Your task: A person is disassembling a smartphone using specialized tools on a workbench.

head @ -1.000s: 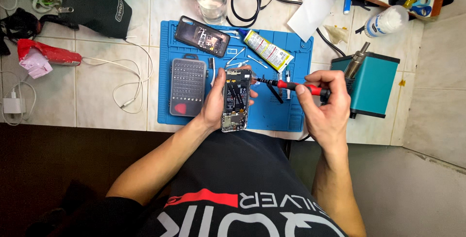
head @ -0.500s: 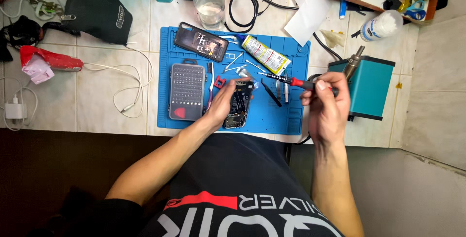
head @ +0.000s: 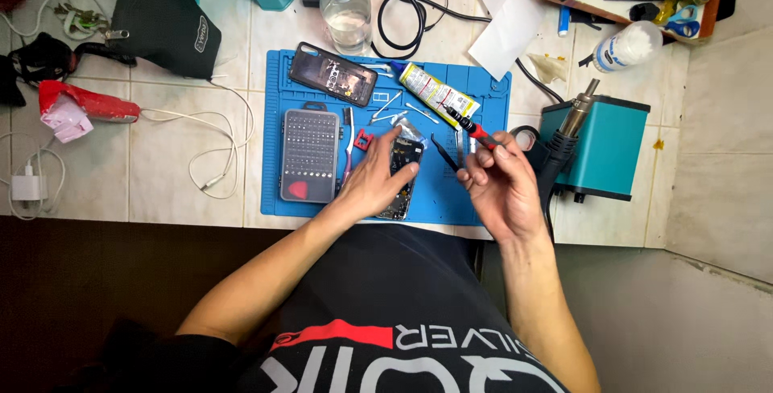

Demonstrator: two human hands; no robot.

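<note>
The person wears a black short-sleeved T-shirt with large white block lettering across the chest and a red stripe-shaped mark beside a small red emblem above it. Both forearms are bare, and the left hand (head: 372, 185) and right hand (head: 501, 190) carry no gloves.

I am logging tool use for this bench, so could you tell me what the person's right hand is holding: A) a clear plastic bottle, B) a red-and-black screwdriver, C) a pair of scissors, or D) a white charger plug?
B: the right hand grips a slim red-and-black screwdriver above the blue mat, while the left hand rests on the opened phone.
</note>
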